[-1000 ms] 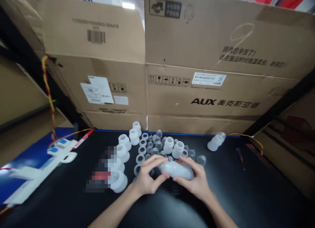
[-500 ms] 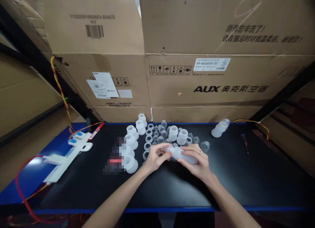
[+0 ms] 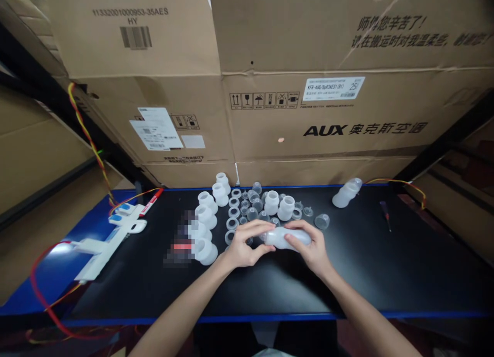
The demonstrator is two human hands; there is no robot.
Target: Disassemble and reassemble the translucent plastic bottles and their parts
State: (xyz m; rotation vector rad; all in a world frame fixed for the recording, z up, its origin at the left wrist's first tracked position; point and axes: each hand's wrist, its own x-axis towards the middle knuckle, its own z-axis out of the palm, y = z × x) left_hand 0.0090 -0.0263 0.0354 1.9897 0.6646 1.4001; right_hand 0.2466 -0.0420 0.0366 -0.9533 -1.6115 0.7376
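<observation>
A milky white bottle lies on its side in the air above the black table, its capped end pointing left. My right hand is wrapped round its body, thumb in front and fingers behind. My left hand surrounds the capped end, its fingers over the top and its thumb below. Just behind the hands stand two open white bottles, among clear domed caps and white rings. More open white bottles form a line to the left.
A capped bottle stands at the back right, near a small screwdriver. At the left are a white power strip, a red marker and wires. Cardboard closes off the back of the table.
The left thumb has come away from the capped end and dropped lower. My right hand has shifted its fingers and thumb on the bottle. The camera view has tilted down slightly.
</observation>
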